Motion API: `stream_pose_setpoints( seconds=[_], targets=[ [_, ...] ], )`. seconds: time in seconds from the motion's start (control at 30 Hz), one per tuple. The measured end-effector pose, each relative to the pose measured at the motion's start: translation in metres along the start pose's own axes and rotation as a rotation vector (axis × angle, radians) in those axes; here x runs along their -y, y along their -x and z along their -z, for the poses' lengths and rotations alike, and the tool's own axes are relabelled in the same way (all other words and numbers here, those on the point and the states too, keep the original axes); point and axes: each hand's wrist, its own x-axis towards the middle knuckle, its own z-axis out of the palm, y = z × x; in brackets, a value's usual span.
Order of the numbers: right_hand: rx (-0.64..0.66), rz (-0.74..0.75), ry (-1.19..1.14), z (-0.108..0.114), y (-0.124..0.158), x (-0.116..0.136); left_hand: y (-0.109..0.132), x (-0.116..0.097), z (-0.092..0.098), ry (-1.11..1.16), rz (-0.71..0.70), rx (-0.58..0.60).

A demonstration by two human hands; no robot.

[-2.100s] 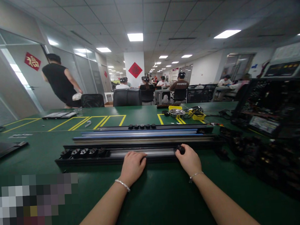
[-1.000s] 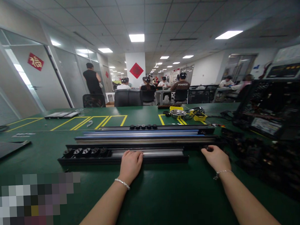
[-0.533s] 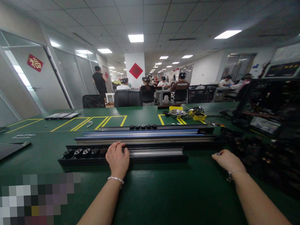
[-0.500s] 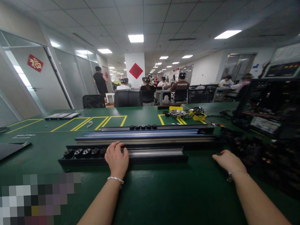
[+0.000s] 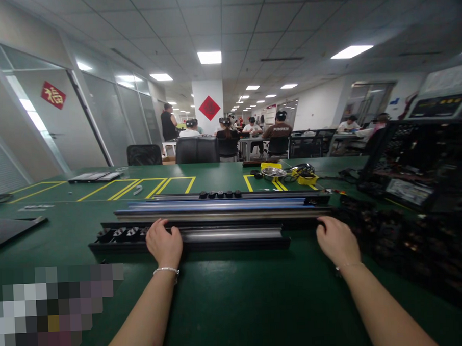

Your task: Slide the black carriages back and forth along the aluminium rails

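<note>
In the middle of the head view, a long black channel (image 5: pixel 234 244) lies crosswise, with a silver bar inside it and a row of black round parts (image 5: pixel 119 233) at its left end. My left hand (image 5: pixel 164 245) is over that row, fingers bent down among the parts; what its fingertips hold is hidden. My right hand (image 5: pixel 338 242) has curled fingers at the right end of a second black channel (image 5: pixel 305 224) behind the first. Its fingertips are hidden too. A blue-topped rail (image 5: pixel 217 206) and another rail carrying several black round parts (image 5: pixel 220 194) lie farther back.
Dark clustered parts (image 5: pixel 410 241) and an open black computer case (image 5: pixel 414 160) stand at the right. A metal bowl (image 5: pixel 274 173) and yellow objects with cables (image 5: pixel 305 177) sit at the back. A dark panel (image 5: pixel 15 231) lies at the left. People sit beyond the table.
My left hand has slid left along the row of round parts. My right hand has moved left and slightly away from me, to the channel's end. A person in the background has moved right.
</note>
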Motion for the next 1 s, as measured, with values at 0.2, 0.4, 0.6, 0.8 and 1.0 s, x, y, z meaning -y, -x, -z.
stream_pose_setpoints(
  seconds=[0.2, 0.4, 0.6, 0.8, 1.0],
  targets=[
    [0.135, 0.466, -0.201, -0.016, 0.021, 0.056, -0.007, 0.008, 0.004, -0.048, -0.014, 0.06],
    [0.268, 0.553, -0.206, -0.023, 0.037, 0.075, -0.005, 0.002, 0.009, -0.16, 0.061, 0.056],
    [0.266, 0.566, -0.198, -0.024, 0.035, 0.074, -0.005, 0.001, 0.01, -0.244, 0.087, 0.071],
    [0.258, 0.561, -0.213, -0.025, 0.035, 0.074, -0.008, 0.004, 0.011, -0.243, 0.081, 0.096],
    [0.256, 0.564, -0.214, -0.025, 0.035, 0.074, -0.007, 0.003, 0.011, -0.237, 0.106, 0.116]
  ],
)
